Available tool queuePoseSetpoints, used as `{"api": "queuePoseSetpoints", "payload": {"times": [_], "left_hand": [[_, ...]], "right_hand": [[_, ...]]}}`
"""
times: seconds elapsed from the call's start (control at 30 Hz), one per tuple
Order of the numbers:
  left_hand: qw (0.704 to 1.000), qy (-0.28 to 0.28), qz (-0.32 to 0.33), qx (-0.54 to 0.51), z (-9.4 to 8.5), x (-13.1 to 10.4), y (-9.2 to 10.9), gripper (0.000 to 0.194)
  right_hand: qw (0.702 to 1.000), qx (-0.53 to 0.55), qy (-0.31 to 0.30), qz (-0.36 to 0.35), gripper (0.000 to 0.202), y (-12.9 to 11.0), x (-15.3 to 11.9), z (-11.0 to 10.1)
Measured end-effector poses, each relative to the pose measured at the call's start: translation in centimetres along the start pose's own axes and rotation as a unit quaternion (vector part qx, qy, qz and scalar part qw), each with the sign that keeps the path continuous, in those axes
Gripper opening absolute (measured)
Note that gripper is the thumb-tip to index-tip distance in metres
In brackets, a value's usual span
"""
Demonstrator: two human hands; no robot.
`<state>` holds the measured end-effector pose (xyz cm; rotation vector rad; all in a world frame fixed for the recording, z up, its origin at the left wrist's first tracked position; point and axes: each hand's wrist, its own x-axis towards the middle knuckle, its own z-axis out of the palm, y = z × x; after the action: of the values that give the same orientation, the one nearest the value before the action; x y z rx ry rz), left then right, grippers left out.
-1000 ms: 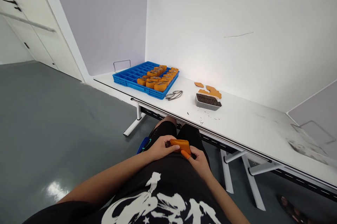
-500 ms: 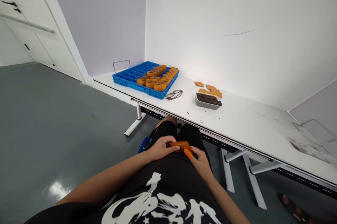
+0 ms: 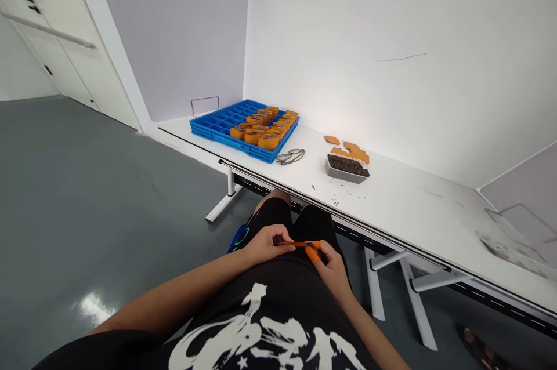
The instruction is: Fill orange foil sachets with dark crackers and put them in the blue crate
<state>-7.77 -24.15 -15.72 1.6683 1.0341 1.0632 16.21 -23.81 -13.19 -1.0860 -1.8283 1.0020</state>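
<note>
Head view, entries running from near to far.

1. Person's lap, black shorts and black printed shirt: both hands are working together low over the thighs, below the worktop edge. Left hand [image 3: 263, 244] is pinching one end of a thin flat orange piece [image 3: 292, 243], seen edge-on and lying roughly level between the two hands. Right hand [image 3: 329, 260] is gripping the other end; an orange rubber finger cot [image 3: 311, 253] is covering one of its fingers, which is pressing against the piece. Fingers of both hands are closed on the piece, none released.

2. Step in hand, as judged: handling or checking the piece in the lap, held at both ends. The next move would call for a steady two-point hold and a clear lift past the worktop edge; which way it goes cannot be told.

3. Blue item [image 3: 238, 238] beside the left thigh: partly hidden, kind unclear.

4. White worktop [image 3: 404, 202]: dark specks are lying near its front edge.

5. Pair of metal-framed glasses [image 3: 290, 156]: resting just beside the tray.

6. Small grey dish of dark bits [image 3: 347, 167]: standing near loose flat orange pieces [image 3: 350, 149] behind it.

7. Blue plastic compartment tray [image 3: 221, 126]: orange parts [image 3: 263, 125] are filling the right-hand compartments; the left ones are showing bare.
</note>
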Motion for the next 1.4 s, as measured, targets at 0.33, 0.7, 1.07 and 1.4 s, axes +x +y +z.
{"api": "queuePoseSetpoints", "payload": {"times": [0.33, 0.7, 1.07, 1.4], "left_hand": [[1.000, -0.008, 0.003, 0.029, 0.1, 0.1, 0.2, 0.033], [0.998, -0.011, -0.014, 0.053, 0.0, 0.0, -0.6, 0.037], [0.993, -0.081, 0.046, 0.069, -0.8, 0.9, 0.7, 0.035], [0.995, -0.069, 0.041, 0.054, -0.6, 0.9, 0.1, 0.038]], "right_hand": [[0.996, -0.021, 0.048, -0.068, 0.021, 0.3, -0.1, -0.2], [0.998, 0.007, 0.004, -0.061, 0.027, 0.3, 0.2, 0.1], [0.999, 0.016, 0.038, -0.014, 0.035, 1.3, 0.3, -0.1], [0.991, -0.021, 0.124, -0.034, 0.043, 1.2, 0.1, -0.3]]}}
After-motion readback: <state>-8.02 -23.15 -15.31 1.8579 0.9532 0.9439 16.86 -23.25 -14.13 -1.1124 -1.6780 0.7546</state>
